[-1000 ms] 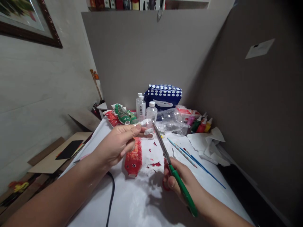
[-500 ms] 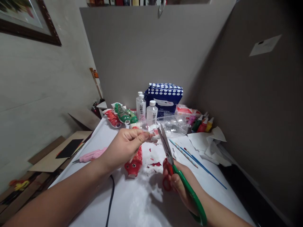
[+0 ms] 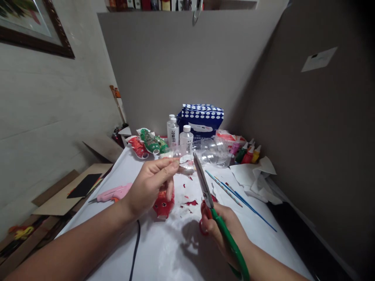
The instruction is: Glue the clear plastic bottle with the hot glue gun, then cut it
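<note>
My left hand (image 3: 155, 179) is closed in a pinch on a small white scrap (image 3: 185, 159) whose material I cannot make out. Wrapped around the handles of a pair of scissors (image 3: 204, 183), one green and one red, is my right hand (image 3: 228, 224). The blades point up and away, nearly together, just right of the scrap and apart from it. Below my left hand lies a red fish-shaped craft piece (image 3: 164, 205) with stuck-on eyes, partly covered by the hand. Small dark red scraps (image 3: 191, 203) are scattered on the white table cover (image 3: 166, 249).
At the back stand white-capped bottles (image 3: 186, 139), a blue dotted pack (image 3: 202, 117) and clear plastic bottles (image 3: 212, 152). Green and red fish crafts (image 3: 149, 140) sit back left, beyond a pink glue gun (image 3: 113, 193). Brushes (image 3: 246, 203), paint bottles (image 3: 247, 154) and crumpled tissue (image 3: 258, 175) are on the right.
The scissor blades have come closer together. My left hand has drawn slightly left with the white scrap, widening the distance to the blades. The view has shifted slightly.
</note>
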{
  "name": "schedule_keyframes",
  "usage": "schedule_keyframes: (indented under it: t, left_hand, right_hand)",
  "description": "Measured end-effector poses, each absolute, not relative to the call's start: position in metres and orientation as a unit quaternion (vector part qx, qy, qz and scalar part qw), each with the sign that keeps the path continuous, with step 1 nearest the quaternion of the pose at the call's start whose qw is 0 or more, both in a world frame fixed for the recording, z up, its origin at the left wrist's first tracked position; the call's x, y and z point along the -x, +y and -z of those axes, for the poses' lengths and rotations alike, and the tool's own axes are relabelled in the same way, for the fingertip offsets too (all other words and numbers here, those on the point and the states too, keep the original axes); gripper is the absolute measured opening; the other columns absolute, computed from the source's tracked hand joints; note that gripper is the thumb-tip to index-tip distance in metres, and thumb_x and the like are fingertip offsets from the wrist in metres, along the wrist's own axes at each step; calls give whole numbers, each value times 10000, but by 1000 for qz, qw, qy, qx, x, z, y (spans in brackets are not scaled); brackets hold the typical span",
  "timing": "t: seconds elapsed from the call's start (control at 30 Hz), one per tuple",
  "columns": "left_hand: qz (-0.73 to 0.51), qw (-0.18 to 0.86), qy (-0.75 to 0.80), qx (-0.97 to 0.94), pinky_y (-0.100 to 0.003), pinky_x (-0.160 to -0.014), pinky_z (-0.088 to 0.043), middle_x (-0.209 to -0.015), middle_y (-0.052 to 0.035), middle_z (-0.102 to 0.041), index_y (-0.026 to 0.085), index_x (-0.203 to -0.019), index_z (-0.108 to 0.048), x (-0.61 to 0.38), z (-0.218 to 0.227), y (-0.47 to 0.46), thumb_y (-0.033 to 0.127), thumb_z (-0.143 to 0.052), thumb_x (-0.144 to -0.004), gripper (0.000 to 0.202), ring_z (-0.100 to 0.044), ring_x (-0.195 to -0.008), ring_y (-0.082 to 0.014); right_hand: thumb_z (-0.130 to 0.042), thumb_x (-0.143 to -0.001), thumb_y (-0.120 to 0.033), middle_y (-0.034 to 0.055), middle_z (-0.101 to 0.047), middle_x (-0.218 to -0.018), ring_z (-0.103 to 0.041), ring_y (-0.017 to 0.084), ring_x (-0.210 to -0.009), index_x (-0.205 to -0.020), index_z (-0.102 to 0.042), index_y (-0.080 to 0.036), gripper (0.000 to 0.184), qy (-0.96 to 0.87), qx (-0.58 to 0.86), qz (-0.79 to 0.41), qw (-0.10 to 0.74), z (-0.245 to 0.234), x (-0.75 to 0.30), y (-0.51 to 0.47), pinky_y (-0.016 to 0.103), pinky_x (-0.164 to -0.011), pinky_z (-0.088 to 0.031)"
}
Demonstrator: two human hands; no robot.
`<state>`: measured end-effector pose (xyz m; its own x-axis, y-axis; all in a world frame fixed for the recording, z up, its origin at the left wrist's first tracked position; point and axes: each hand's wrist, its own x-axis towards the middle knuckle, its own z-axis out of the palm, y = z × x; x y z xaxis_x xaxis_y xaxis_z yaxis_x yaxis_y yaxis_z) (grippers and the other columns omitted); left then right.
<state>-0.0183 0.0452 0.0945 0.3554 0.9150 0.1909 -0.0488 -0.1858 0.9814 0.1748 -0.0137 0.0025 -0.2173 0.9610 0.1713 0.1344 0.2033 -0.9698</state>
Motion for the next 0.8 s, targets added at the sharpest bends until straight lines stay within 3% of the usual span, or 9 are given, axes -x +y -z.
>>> schedule_keyframes:
  t: [0.17, 0.4, 0.53, 0.63, 0.73, 0.8]
  left_hand:
    - [-429, 527, 375, -630, -203, -493, -350, -371, 28, -564, 177, -697, -598, 22, -97, 45, 459, -535, -942, 378, -443, -358, -77]
    - [-346, 492, 380, -703, -269, -636, -484, -316, 63, -495, 207, -642, -560, 24, -104, 42, 535, -532, -921, 431, -469, -346, -104]
    - [-338, 468, 383, -721, -309, -732, -516, -310, 81, -448, 204, -651, -612, 22, -108, 42, 457, -538, -930, 384, -446, -341, -97]
    - [-333, 439, 389, -738, -260, -619, -487, -314, 87, -426, 179, -716, -709, 23, -111, 43, 370, -550, -924, 324, -358, -319, -74]
    - [-337, 420, 404, -739, -210, -417, -334, -327, 79, -421, 165, -827, -779, 23, -115, 42, 333, -576, -901, 273, -306, -306, -72]
    - [-345, 417, 407, -736, -206, -374, -264, -327, 79, -393, 164, -844, -795, 23, -116, 41, 332, -593, -892, 267, -295, -302, -73]
  right_hand:
    - [-523, -688, -870, -9, -482, -637, -428, 136, -564, -720, -490, -199, 672, -625, 439, -478, 434, -1, -175, -12, 255, -506, -366]
    - [-313, -801, -866, -9, -420, -757, -360, 138, -632, -948, -499, -193, 713, -683, 354, -477, 426, 0, -180, -15, 264, -552, -341]
    - [-323, -803, -861, 1, -458, -757, -391, 137, -614, -864, -486, -202, 682, -681, 345, -479, 435, 1, -184, -11, 269, -548, -358]
    - [-373, -798, -857, -11, -451, -683, -374, 123, -562, -780, -471, -202, 662, -673, 341, -490, 436, -3, -185, -10, 259, -510, -328]
    - [-399, -784, -861, -17, -431, -640, -350, 113, -533, -732, -455, -202, 663, -663, 358, -492, 436, -8, -182, -11, 254, -482, -299]
    - [-385, -791, -860, -13, -433, -631, -350, 113, -524, -721, -457, -202, 666, -660, 359, -495, 436, -10, -180, -14, 257, -473, -292]
